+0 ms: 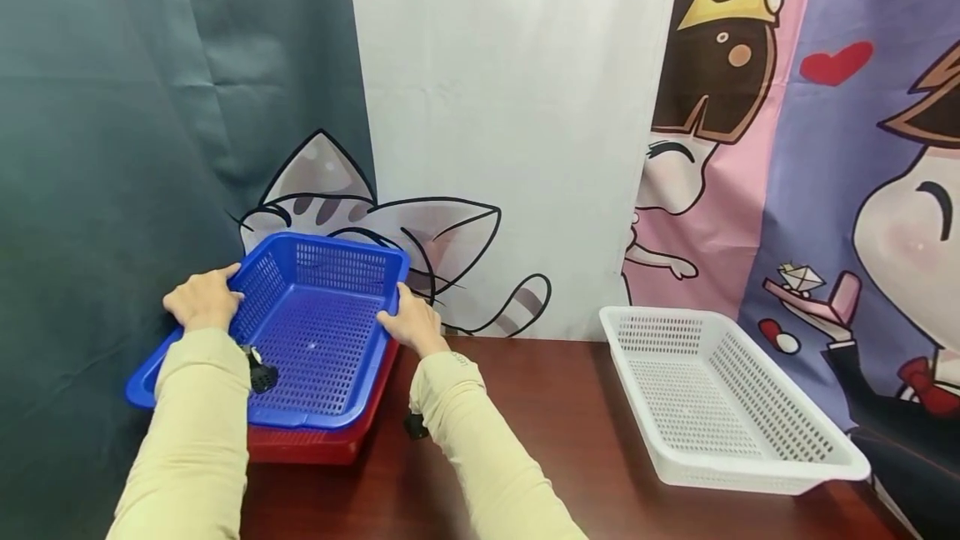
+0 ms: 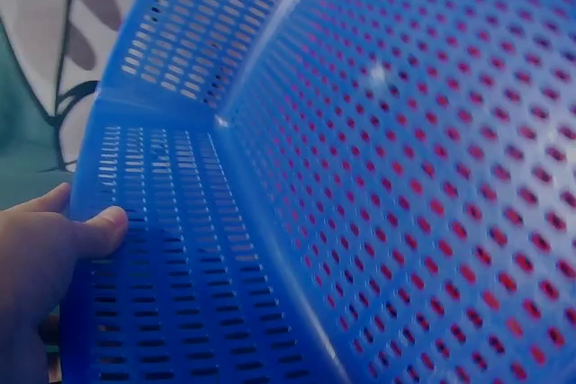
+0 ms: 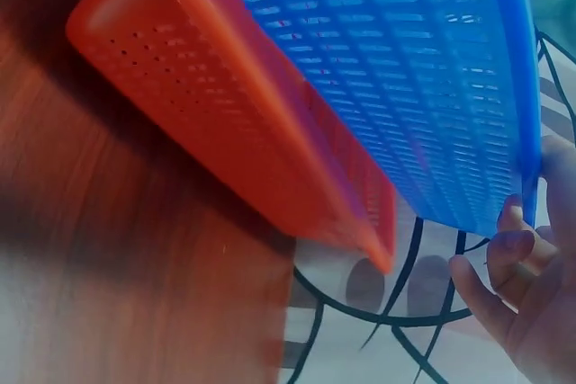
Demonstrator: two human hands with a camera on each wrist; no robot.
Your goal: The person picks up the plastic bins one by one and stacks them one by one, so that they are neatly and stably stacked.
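Blue basket (image 1: 322, 332) is up in both hands at the left of the tabletop (image 1: 558, 419), right over the red basket (image 1: 307, 447). From the right wrist view it sits at an angle to the red one, with a wedge of gap between them toward the far end. Can't tell whether the near end is touching red. Through the holes in blue's floor you can see red underneath in the left wrist view.

Grips: left hand (image 1: 202, 298) has the left rim, thumb hooked over to the inside. Right hand (image 1: 416, 322) has the opposite rim with bent fingers, up near the far corner. So both are holding the blue basket, neither is free. The white basket (image 1: 750, 473) is off by itself on the right, nobody touching it.

My read is this is the two-handed handling step, blue being either nested into red or lifted out. Honestly can't tell which. Either way I'd say the next move calls for both hands working evenly: level it out if it's going down, straight up if it's coming away. Tip it more and I'd guess the near edge could snag red's rim and drag it along.
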